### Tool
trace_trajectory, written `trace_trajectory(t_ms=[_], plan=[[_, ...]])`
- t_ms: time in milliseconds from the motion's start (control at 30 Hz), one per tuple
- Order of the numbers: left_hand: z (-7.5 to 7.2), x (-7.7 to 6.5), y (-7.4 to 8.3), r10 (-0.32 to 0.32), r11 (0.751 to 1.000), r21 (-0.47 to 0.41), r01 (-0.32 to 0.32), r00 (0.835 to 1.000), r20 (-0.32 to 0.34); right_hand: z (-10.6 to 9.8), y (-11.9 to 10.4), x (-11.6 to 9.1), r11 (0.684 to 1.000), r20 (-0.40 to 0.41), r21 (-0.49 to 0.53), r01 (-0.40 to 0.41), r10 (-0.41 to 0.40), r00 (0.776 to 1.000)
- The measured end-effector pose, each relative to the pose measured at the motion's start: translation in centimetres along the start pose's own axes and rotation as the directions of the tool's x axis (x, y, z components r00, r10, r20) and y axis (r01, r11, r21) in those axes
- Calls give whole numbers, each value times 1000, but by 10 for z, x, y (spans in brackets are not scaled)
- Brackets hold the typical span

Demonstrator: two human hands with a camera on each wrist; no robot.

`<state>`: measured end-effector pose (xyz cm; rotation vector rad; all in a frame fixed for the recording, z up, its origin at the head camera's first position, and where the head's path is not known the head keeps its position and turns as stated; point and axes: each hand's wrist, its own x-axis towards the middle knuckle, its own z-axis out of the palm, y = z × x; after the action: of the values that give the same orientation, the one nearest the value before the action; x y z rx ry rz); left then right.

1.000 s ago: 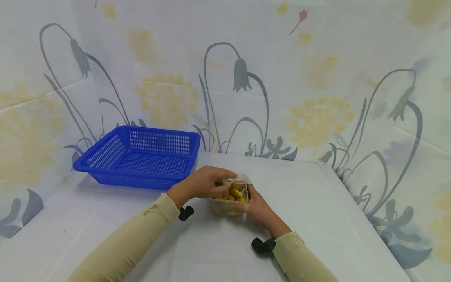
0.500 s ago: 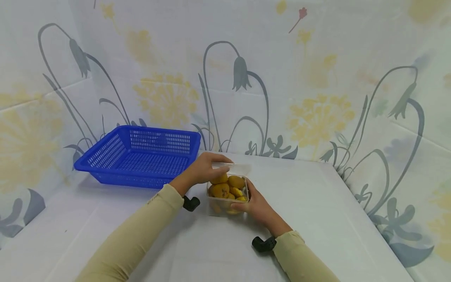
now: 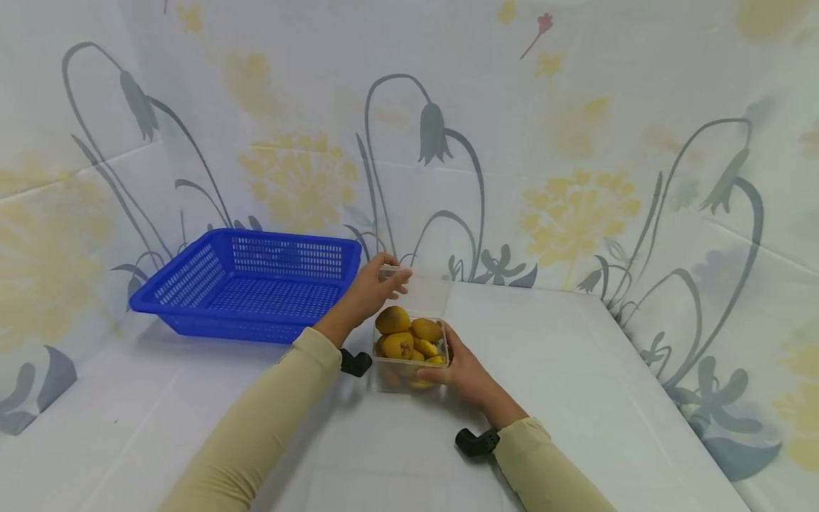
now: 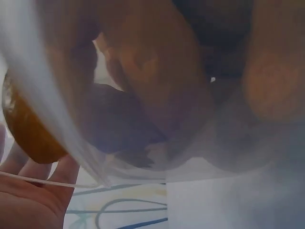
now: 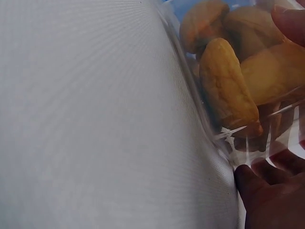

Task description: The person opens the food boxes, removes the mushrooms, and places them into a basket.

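A clear plastic box [image 3: 390, 380] stands on the white surface, filled with yellow-brown fruits [image 3: 398, 345] that look like small mangoes. Its clear lid [image 3: 427, 293] is tilted up along the far side. My left hand [image 3: 367, 288] holds the lid by its left edge; the left wrist view has this hand [image 4: 35, 195] with the thin clear edge crossing it. My right hand [image 3: 470, 373] grips the box's right side, thumb at the front wall. In the right wrist view, fingers [image 5: 255, 181] lie against the clear wall, and fruits [image 5: 228, 86] show through it.
To the left of the box sits a blue perforated basket [image 3: 243, 320], close to my left forearm. A floral cloth [image 3: 550, 178] hangs behind the white tabletop [image 3: 576, 370]. Each wrist wears a black camera.
The lid has swung from nearly level over the fruits to raised at the back. My left hand has moved up and away with it, uncovering the fruits. My right hand stays put.
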<state>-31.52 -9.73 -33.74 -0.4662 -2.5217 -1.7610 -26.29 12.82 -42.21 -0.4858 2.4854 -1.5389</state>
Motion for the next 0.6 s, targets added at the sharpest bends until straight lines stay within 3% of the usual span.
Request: trace_trajectory(t_ms=[167, 300, 600], plan=[[-1, 0, -8, -91, 990, -106, 96, 994, 54, 1, -1, 0, 1000, 2, -5, -3, 3, 1000], [-1, -4, -12, -181, 975, -117, 188, 981, 66, 1, -3, 0, 1000, 2, -19, -11, 11, 1000], [12, -9, -22, -253, 958, -131, 256, 967, 43, -3, 2, 0, 1000, -15, -10, -18, 18, 1000]])
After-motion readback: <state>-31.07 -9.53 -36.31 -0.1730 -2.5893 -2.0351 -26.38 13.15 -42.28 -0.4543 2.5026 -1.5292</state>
